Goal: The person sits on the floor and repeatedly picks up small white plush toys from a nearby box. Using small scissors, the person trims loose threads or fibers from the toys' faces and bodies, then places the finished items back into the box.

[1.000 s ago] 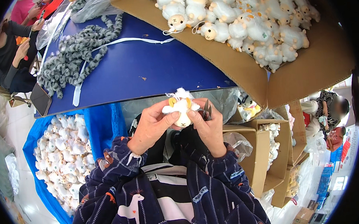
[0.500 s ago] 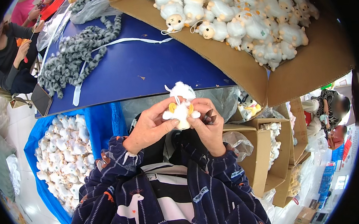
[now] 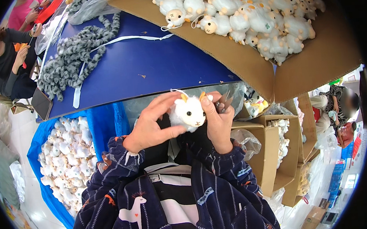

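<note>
Hands meet just below the near edge of a blue counter (image 3: 155,70), both closed around one small white plush sheep (image 3: 188,113). The left hand (image 3: 150,125) grips the toy from the side and underneath, thumb under its body and fingers curled over its back. The right hand (image 3: 217,121) pinches the toy near its head, by the orange ear, and the same hand also clasps a small pair of metal snips (image 3: 224,102), whose tips stick up just beside the toy. The sheep's face, with dark eyes and a dark nose, is turned toward the camera, and a thin white loop of cord rises from its top. Dark blue patterned sleeves (image 3: 220,171) cover both forearms. On the counter lie a heap of grey fuzzy strips (image 3: 74,54) and a long white ribbon (image 3: 116,41). At the far right of the counter a big cardboard box (image 3: 247,64) holds many more white plush sheep (image 3: 249,14). Down at the left, a blue sack (image 3: 104,123) is full of white plush pieces (image 3: 66,151). Smaller cardboard boxes (image 3: 274,151) stand at the right. Other people sit at the far left and far right edges.
</note>
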{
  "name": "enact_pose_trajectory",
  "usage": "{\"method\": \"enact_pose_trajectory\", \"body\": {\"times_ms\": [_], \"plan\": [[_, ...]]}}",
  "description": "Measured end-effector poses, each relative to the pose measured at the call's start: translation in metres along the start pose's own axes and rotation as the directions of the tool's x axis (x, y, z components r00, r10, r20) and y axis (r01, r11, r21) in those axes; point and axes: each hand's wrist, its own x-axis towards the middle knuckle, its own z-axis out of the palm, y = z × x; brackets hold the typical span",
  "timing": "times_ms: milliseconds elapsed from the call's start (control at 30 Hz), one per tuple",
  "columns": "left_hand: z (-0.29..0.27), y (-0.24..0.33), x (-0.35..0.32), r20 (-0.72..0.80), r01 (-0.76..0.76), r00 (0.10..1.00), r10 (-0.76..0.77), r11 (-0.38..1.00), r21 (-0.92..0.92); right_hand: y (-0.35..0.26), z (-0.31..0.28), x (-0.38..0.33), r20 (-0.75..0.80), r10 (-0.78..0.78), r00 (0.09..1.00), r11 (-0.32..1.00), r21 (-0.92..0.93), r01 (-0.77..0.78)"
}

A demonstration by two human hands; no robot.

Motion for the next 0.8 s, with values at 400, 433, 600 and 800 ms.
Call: {"method": "enact_pose_trajectory", "body": {"times_ms": [400, 433, 600, 800], "plan": [[0.011, -0.018, -0.005, 0.062, 0.346, 0.838, -0.542, 0.438, -0.830, 0.003, -0.013, -0.018, 0.284, -0.082, 0.955, 0.857, -0.469, 0.213], [0.013, -0.017, -0.004, 0.093, 0.366, 0.821, -0.563, 0.394, -0.843, 0.008, -0.010, -0.021, 0.300, -0.177, 0.937, 0.840, -0.450, 0.303], [0.024, -0.015, -0.001, 0.301, 0.492, 0.716, -0.629, 0.149, -0.858, 0.022, -0.002, -0.022, 0.081, -0.067, 0.994, 0.943, -0.319, 0.090], [0.020, -0.026, -0.003, 0.321, 0.394, 0.706, -0.631, -0.027, -0.919, 0.004, -0.010, -0.024, 0.263, -0.081, 0.961, 0.910, -0.375, 0.179]]}}
